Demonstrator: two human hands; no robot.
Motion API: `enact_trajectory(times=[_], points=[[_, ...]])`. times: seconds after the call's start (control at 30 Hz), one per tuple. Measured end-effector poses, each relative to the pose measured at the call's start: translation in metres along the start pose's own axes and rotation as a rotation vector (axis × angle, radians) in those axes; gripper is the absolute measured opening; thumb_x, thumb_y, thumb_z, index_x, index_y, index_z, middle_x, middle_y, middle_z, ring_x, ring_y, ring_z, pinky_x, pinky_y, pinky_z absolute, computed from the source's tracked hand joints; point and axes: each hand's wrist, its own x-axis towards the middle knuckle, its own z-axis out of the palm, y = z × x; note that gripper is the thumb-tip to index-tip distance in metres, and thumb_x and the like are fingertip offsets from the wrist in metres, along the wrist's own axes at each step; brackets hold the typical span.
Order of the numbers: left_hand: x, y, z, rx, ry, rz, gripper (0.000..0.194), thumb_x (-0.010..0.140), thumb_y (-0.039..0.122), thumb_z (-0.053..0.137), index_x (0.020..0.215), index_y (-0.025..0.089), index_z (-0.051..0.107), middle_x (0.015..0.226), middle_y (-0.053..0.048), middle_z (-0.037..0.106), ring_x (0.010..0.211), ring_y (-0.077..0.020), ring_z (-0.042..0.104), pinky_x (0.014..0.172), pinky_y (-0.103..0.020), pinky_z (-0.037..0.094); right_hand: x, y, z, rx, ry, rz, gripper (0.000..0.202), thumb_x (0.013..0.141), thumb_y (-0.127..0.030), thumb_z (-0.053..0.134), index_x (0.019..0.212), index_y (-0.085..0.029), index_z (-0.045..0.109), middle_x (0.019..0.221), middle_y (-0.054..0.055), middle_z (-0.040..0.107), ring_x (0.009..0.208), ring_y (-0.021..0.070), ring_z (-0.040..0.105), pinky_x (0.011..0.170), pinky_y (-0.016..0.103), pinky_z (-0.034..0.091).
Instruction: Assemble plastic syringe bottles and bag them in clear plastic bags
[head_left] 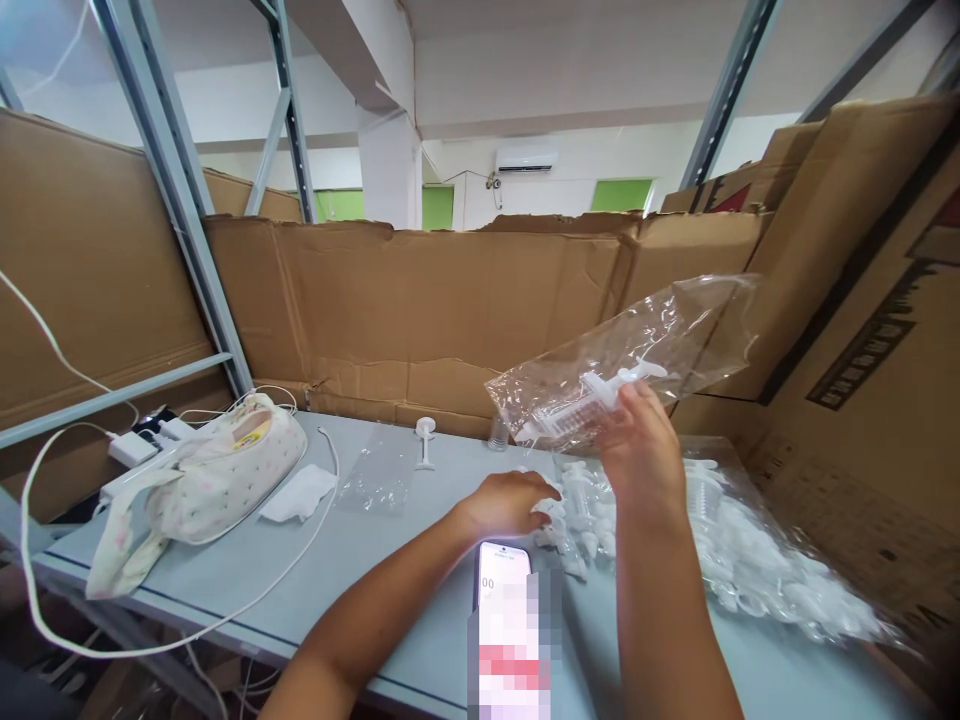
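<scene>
My right hand [645, 440] is raised over the table, its fingers closed on a clear plastic bag [697, 320]. Inside that bag lies a white syringe-like plastic piece [577, 405] with a ribbed or graduated barrel, tilted up to the right. Lower down, my left hand [510, 502] reaches into small white plastic parts [553, 525], thumb and fingers curled about one; its exact shape is hidden. More white parts in clear bags [772, 560] spread beneath and right of my right arm. A phone [504, 590] lies just below my left hand.
Toward the back of the grey table [420, 610] stand a white plunger-like part [425, 440] and a clear cylinder [498, 433]. An empty clear bag [375, 475], white tissue [300, 495], cloth pouch [225, 470] and white cable [247, 605] lie left. Cardboard walls [450, 310] enclose the table.
</scene>
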Motion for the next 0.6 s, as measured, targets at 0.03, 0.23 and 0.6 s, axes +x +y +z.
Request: enact_trajectory(times=[0.03,0.23,0.6], points=[[0.003,-0.003,0.011,0.017,-0.051,-0.020,0.042,0.085,0.031,0.055,0.126,0.028,0.054,0.136,-0.004,0.053,0.117,-0.0246,0.056,0.091,-0.034,0.047,0.002,0.002,0.000,0.021,0.015,0.033,0.036,0.060,-0.037,0.078,0.088,-0.024,0.059,0.080,-0.004,0.068,0.067,0.0121,0.063,0.055,0.024,0.046],[0.014,-0.021,0.050,0.001,-0.144,-0.066,0.031,0.082,0.026,0.057,0.112,0.020,0.061,0.123,-0.010,0.057,0.102,-0.0260,0.062,0.085,-0.036,0.050,0.006,0.009,-0.001,0.070,-0.008,0.196,0.040,0.063,-0.058,0.073,0.085,-0.026,0.061,0.074,-0.003,0.068,0.064,0.0174,0.064,0.064,0.038,0.054],[0.017,-0.027,0.044,-0.126,-0.108,-0.088,0.026,0.082,0.021,0.058,0.106,0.015,0.063,0.117,-0.011,0.061,0.106,-0.0240,0.060,0.093,-0.032,0.046,0.001,0.009,0.000,-0.054,-0.075,0.183,0.037,0.073,-0.056,0.063,0.094,-0.025,0.065,0.081,0.002,0.070,0.073,0.0214,0.069,0.076,0.042,0.056]])
